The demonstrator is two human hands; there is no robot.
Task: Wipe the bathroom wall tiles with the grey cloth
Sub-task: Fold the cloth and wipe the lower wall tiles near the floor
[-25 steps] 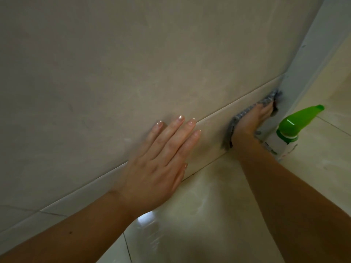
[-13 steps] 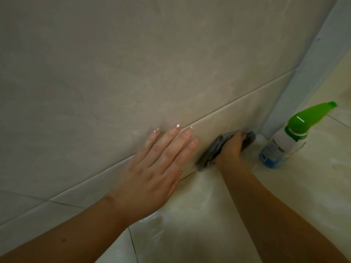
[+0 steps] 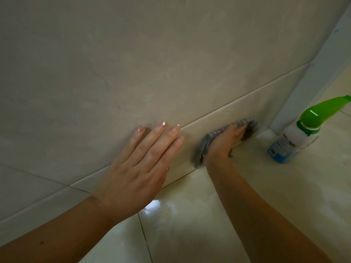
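- Head view: right hand (image 3: 223,144), fingers laid flat, presses the grey cloth (image 3: 203,149) on the lowest wall tiles (image 3: 266,103), just left of the spray bottle (image 3: 296,137).
- A second ago it was nearer the bottle, so the stroke probably runs leftward.
- Left hand (image 3: 140,168), fingers straight, braces on the wall further left.
- Tiles are glossy and smooth; the cloth is ribbed and bunched.

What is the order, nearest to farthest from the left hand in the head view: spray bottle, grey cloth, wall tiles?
1. wall tiles: the left hand lies flat against them.
2. grey cloth: to its right, low on the wall, under the right hand.
3. spray bottle: farthest right, standing on the floor near the corner.
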